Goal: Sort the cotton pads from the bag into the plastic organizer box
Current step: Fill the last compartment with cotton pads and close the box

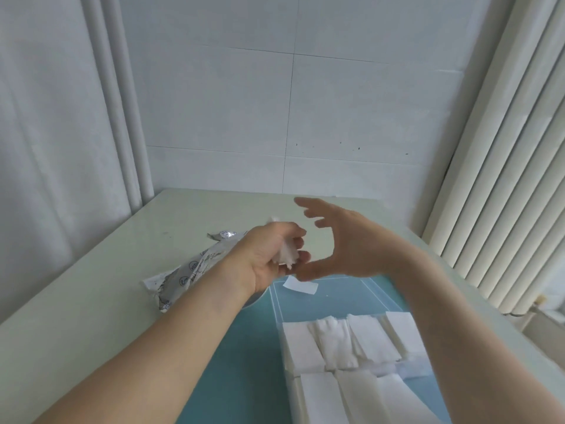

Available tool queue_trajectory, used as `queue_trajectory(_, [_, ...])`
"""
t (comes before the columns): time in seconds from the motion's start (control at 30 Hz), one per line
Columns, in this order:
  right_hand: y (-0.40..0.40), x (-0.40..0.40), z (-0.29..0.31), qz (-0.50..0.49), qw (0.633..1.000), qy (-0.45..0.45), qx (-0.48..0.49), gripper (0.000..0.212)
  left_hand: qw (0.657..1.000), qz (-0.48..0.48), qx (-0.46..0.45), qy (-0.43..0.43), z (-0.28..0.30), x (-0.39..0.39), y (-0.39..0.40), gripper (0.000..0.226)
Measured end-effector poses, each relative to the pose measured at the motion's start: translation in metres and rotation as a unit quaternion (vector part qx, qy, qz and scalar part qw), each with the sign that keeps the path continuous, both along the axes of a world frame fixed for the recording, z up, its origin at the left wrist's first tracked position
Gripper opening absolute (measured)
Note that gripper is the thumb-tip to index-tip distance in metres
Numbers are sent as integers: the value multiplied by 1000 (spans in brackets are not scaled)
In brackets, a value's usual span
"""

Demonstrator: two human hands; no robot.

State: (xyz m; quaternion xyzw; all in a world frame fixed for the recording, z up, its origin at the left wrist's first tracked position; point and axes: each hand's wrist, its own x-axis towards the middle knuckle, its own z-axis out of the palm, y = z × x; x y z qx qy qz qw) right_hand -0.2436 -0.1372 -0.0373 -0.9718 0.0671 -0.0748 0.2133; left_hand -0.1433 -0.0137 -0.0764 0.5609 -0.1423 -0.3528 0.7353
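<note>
White tiled wall (244, 102), pale blinds (504, 163)

cotton pads (354, 344): plain white
bag (189, 270): silver-grey — dark printed marks
counter (91, 301): pale green
mat (244, 362): teal
organizer box (371, 283): clear — colourless

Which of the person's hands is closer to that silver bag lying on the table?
Left. The left hand, gripping a bunch of cotton pads, is right above the silver bag's far end; the open right hand is farther right, over the table.
</note>
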Motion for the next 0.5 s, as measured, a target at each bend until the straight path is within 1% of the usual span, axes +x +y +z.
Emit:
queue_trajectory(0.03, [-7, -3, 2, -36, 999, 24, -6, 84, 1000, 8, 26, -2, -3, 6, 1, 11])
queue_trajectory(0.1, [-18, 5, 4, -98, 989, 88, -61, 36, 999, 2, 53, -2, -5, 16, 5, 13])
queue_trajectory(0.13, [-20, 16, 1, -112, 981, 135, -83, 22, 998, -2, 60, -3, -5, 19, 7, 15])
queue_trajectory(0.17, [-20, 29, -6, -112, 973, 184, -85, 23, 998, -1, 63, -2, -6, 21, 7, 17])
queue_trajectory(0.23, [-16, 53, -26, -113, 959, 256, -45, 28, 998, -3, 63, 18, -6, 21, 6, 24])
queue_trajectory(0.3, [-16, 70, -45, -123, 952, 277, -36, 28, 998, -19, 42, 53, -7, 20, 5, 30])
queue_trajectory(0.37, [-17, 76, -55, -128, 951, 278, -39, 34, 996, -44, 13, 81, -9, 22, 5, 31])
queue_trajectory(0.43, [-21, 76, -60, -131, 949, 287, -15, 40, 995, -50, 6, 83, -11, 24, 2, 28])
queue_trajectory(0.5, [-22, 73, -61, -131, 947, 295, 9, 40, 996, -46, 10, 75, -13, 25, 0, 26])
